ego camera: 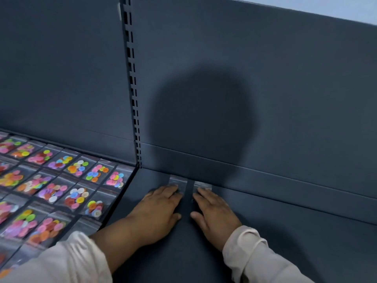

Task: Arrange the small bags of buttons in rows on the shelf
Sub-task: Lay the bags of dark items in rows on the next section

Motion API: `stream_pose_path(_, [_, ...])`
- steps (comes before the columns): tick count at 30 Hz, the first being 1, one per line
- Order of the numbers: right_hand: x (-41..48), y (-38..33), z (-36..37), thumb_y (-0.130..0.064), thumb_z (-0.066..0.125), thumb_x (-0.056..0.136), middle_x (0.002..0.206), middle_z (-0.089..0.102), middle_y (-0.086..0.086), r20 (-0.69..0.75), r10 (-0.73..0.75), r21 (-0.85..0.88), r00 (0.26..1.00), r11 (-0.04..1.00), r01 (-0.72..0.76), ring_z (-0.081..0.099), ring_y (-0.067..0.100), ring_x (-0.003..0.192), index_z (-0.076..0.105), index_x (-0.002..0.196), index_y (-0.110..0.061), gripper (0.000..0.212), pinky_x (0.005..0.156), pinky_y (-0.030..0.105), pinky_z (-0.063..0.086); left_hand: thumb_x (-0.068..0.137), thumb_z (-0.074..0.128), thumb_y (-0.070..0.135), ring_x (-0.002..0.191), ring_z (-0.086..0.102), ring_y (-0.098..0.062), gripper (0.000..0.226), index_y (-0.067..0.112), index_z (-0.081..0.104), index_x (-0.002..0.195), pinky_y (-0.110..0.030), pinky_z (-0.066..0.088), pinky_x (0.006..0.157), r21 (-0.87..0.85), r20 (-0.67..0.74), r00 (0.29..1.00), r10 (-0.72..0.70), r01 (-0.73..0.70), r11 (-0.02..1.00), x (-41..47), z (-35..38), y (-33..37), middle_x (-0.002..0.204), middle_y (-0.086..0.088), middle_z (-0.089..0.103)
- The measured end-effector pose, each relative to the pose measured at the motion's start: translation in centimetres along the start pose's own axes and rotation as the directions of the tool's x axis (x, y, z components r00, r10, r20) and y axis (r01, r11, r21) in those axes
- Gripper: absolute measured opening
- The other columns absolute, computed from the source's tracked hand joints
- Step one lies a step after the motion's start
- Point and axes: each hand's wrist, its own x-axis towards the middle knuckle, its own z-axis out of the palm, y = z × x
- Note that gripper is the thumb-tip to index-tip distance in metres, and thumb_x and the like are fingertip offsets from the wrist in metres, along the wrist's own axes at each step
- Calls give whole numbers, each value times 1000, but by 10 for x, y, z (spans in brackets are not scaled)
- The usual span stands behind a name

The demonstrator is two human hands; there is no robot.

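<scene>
On the dark grey right-hand shelf (285, 231), two small clear bags lie side by side at the back edge. My left hand (161, 209) lies flat with straight fingers pressing on the left bag (177, 180). My right hand (212, 209) lies flat on the right bag (203, 185). Only the top strips of both bags show; my fingers hide the buttons in them. A narrow gap separates the two bags. The left-hand shelf holds several rows of bags of colourful buttons (77, 167).
A slotted upright post (133, 99) divides the two shelf bays. The back panel (265, 88) carries the shadow of my head. A raised lip runs along the back of the right shelf.
</scene>
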Motion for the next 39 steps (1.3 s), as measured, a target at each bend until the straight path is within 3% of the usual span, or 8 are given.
stream_pose_path(3, [-1, -6, -5, -61, 8, 74, 154, 24, 1, -82, 17, 76, 996, 997, -11, 22, 17, 142, 33, 143, -20, 84, 109, 21, 2, 96, 41, 42, 145, 7, -16, 60, 25, 19, 149, -29, 10, 118, -33, -12, 1000, -17, 17, 999, -4, -6, -1, 159, 1, 8])
stream_pose_path(8, [6, -31, -23, -46, 34, 84, 148, 37, 6, -125, -6, 69, 992, 998, 15, 34, 27, 137, 47, 134, -17, 59, 116, 37, 22, 95, 42, 45, 144, 12, -19, 60, 25, 23, 148, -30, 13, 117, 4, -115, 991, -73, 74, 997, -22, -25, -15, 158, -1, 13])
stream_pose_path(13, [14, -81, -47, -42, 43, 92, 154, 23, -3, -122, -46, -10, 991, 999, 45, 20, 19, 141, 34, 141, -26, 52, 117, 34, 15, 92, 43, 49, 141, 23, -23, 62, 20, 30, 146, -38, 21, 117, 31, -218, 967, -134, 144, 989, -62, -46, -45, 154, -6, 25])
stream_pose_path(16, [19, -123, -55, -42, 43, 93, 155, 18, -3, -111, -85, -63, 990, 995, 79, 15, 18, 143, 29, 143, -26, 54, 117, 33, 12, 82, 44, 48, 132, 40, -30, 65, 15, 46, 137, -42, 33, 110, 37, -298, 940, -165, 184, 982, -100, -63, -68, 144, -11, 43])
stream_pose_path(20, [32, -198, -57, -44, 41, 93, 156, 17, -3, -91, -150, -97, 985, 985, 141, 15, 18, 143, 27, 143, -27, 55, 118, 35, 12, 79, 37, 53, 127, 46, -31, 67, 16, 49, 134, -43, 39, 103, 47, -358, 899, -251, 286, 957, -165, -85, -115, 139, -10, 48])
stream_pose_path(22, [39, -240, -55, -46, 40, 93, 156, 16, -4, -92, -179, -100, 980, 980, 170, 15, 17, 143, 25, 144, -28, 56, 117, 33, 11, 79, 31, 56, 128, 45, -30, 70, 17, 47, 135, -42, 38, 104, 56, -369, 885, -283, 325, 944, -200, -94, -142, 140, -9, 46])
stream_pose_path(31, [72, -436, -30, -46, 41, 93, 155, 20, -3, -104, -325, -107, 940, 943, 315, 19, 16, 142, 27, 144, -27, 56, 117, 35, 16, 92, 46, 49, 138, 29, -23, 61, 21, 31, 144, -37, 26, 112, 56, -412, 829, -378, 437, 898, -349, -124, -276, 151, -4, 32])
stream_pose_path(39, [103, -559, -12, -43, 43, 93, 151, 29, -2, -56, -406, -36, 912, 914, 405, 27, 17, 139, 30, 143, -24, 55, 115, 34, 23, 92, 42, 54, 136, 34, -20, 64, 21, 30, 146, -38, 30, 111, 52, -424, 777, -465, 534, 844, -442, -144, -360, 149, -2, 36])
